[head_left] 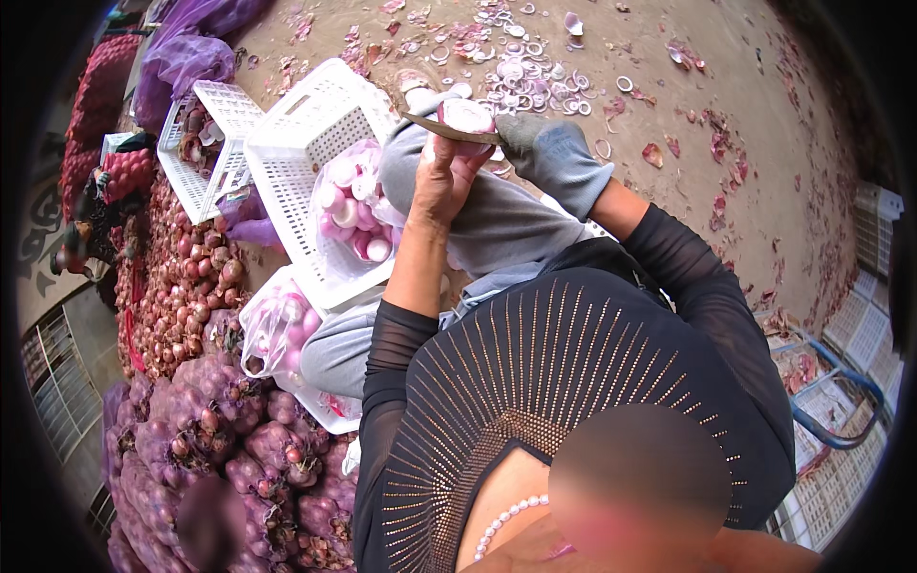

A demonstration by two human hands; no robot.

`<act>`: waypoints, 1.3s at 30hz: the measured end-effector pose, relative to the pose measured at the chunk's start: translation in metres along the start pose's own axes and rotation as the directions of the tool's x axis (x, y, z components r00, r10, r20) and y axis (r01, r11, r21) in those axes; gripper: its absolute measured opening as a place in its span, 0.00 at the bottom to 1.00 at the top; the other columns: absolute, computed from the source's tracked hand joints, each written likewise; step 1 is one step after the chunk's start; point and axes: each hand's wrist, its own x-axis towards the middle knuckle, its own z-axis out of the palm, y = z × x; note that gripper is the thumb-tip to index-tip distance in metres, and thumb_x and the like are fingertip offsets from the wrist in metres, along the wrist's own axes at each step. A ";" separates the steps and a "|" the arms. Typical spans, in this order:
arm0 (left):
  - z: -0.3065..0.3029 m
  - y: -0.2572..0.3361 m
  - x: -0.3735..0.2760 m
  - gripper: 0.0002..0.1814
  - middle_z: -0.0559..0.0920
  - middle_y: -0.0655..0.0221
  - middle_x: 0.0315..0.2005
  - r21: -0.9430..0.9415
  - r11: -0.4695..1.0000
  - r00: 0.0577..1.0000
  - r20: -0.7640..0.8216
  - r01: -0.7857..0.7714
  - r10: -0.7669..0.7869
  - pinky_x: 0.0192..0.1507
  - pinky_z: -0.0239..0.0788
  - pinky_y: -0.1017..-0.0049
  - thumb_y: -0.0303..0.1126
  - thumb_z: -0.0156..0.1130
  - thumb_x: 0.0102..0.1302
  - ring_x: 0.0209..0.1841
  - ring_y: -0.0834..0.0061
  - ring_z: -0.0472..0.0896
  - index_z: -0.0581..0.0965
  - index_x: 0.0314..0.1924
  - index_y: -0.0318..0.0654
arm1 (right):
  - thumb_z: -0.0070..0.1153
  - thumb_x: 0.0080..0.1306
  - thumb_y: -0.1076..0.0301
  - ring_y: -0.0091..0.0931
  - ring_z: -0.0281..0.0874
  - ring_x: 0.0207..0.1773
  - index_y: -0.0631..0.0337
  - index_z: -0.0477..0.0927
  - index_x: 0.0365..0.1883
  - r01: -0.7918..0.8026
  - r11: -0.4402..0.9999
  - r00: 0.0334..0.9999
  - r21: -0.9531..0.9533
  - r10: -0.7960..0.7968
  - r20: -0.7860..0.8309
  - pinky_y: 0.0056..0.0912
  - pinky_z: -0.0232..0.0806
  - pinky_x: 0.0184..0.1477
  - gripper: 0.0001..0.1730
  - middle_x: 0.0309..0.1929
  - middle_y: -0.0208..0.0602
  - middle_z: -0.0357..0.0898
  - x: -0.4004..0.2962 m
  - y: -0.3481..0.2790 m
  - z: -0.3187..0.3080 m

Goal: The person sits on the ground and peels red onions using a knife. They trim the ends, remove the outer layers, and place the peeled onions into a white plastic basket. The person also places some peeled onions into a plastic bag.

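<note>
My bare left hand point(445, 177) is raised over my knee, its fingers around a red onion point(466, 114) whose pale cut face shows. A dark knife blade point(453, 130) crosses the onion between its top and my fingers. My right hand point(548, 150), in a grey knitted glove, is closed at the right end of the knife; the handle is hidden. Beside my left forearm, a clear plastic bag point(356, 204) of peeled pink and white onions stands in a white perforated crate point(283, 204). Onion rings and slices point(534, 79) lie on the ground beyond my hands.
Another clear bag of peeled onions point(279, 333) sits by my left leg. Purple net sacks of onions point(208, 415), loose red onions point(190, 286) and a second white crate point(233, 132) are at left. Onion skins are scattered rightward. A blue metal frame point(842, 430) stands at right.
</note>
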 end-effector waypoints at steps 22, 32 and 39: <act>0.006 0.009 -0.011 0.47 0.74 0.62 0.57 0.050 0.995 0.996 0.008 0.087 -0.087 0.62 0.69 0.60 0.53 0.72 0.54 0.57 0.64 0.76 0.62 0.66 0.37 | 0.59 0.58 0.63 0.42 0.79 0.32 0.52 0.77 0.36 -0.041 0.995 0.985 -0.091 0.055 0.166 0.46 0.68 0.29 0.09 0.30 0.41 0.80 -0.014 0.030 0.000; 0.010 0.009 -0.015 0.53 0.70 0.61 0.59 0.116 0.993 1.000 0.000 0.031 -0.031 0.63 0.66 0.62 0.55 0.73 0.51 0.60 0.65 0.72 0.57 0.68 0.33 | 0.56 0.62 0.69 0.34 0.77 0.27 0.56 0.79 0.38 -0.457 0.888 0.844 -0.055 0.452 0.290 0.36 0.67 0.30 0.06 0.28 0.41 0.80 -0.040 0.110 0.021; 0.019 -0.002 -0.007 0.61 0.67 0.61 0.62 0.154 0.987 0.998 0.045 -0.054 0.047 0.70 0.54 0.64 0.58 0.77 0.44 0.66 0.66 0.66 0.56 0.69 0.32 | 0.51 0.70 0.64 0.11 0.55 0.17 0.63 0.76 0.56 -0.669 -0.181 0.697 0.721 0.186 0.693 0.16 0.48 0.18 0.19 0.24 0.24 0.77 -0.016 0.020 -0.030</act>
